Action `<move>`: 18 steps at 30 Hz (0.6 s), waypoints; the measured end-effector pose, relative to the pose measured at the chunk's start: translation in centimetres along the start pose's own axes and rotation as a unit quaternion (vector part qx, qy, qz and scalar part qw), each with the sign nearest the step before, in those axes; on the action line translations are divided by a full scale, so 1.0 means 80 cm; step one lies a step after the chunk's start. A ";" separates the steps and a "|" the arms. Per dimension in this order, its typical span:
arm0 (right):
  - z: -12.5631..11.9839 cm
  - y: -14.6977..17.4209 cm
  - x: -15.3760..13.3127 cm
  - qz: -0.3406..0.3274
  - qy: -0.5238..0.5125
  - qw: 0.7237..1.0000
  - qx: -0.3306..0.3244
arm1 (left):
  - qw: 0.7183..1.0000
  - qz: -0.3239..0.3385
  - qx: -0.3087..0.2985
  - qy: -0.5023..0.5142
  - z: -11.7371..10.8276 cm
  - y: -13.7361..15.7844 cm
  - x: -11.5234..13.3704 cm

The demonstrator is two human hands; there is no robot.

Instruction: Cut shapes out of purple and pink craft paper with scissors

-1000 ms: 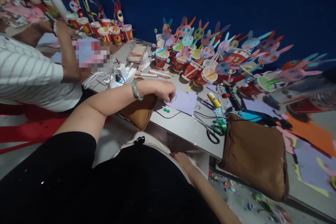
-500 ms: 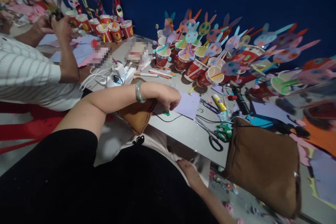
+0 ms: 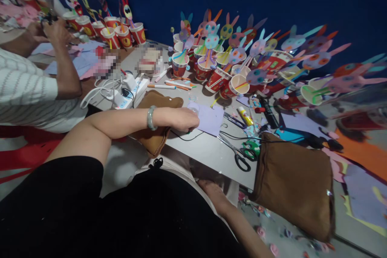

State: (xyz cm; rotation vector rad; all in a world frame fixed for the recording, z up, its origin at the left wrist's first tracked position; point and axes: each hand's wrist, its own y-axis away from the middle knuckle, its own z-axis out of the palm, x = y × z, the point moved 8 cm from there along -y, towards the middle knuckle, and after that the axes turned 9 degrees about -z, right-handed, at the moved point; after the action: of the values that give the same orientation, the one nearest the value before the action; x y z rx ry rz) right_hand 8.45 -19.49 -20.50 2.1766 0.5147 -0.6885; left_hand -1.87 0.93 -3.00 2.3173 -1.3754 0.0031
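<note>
My left hand (image 3: 186,119) reaches across the table with a green bangle (image 3: 150,117) on its wrist. Its fingers are curled together low over the tabletop, and what they hold, if anything, is hidden; a speck of green shows beneath them. Right beside the knuckles lies a sheet of lilac paper (image 3: 208,119), with a clear round item (image 3: 195,109) at its edge. A brown pouch (image 3: 155,129) lies under the forearm. Down by my lap, below the table edge, my right hand (image 3: 210,190) rests with its fingers laid out, holding nothing visible.
Scissors (image 3: 237,155), a glue stick (image 3: 245,116) and a brown cushion-like bag (image 3: 296,185) lie to the right. Paper cups (image 3: 180,64) with bunny figures stand behind. A power strip (image 3: 133,92) is at left, near another person's arm (image 3: 68,64) holding scissors.
The view has shifted, so everything sits further left. My left hand has come down towards the table's front edge, covering the small green pieces seen before. My right hand stays by my lap.
</note>
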 end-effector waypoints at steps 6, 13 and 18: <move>-0.017 0.063 -0.004 0.045 0.023 0.999 -0.016 | 1.000 -0.001 0.004 -0.016 0.000 0.000 0.007; -0.138 0.164 -0.039 0.002 -0.033 0.997 0.073 | 0.999 -0.023 -0.019 0.036 -0.009 -0.003 -0.018; -0.234 0.163 -0.035 -0.030 0.152 0.956 0.250 | 0.998 -0.038 0.006 0.057 -0.014 -0.002 -0.032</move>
State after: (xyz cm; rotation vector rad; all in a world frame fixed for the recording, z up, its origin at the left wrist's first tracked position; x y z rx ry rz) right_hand 19.31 -13.30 -1.21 2.7790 0.6166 -0.5594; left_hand -2.81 3.55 -2.60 2.3406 -1.2337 0.1178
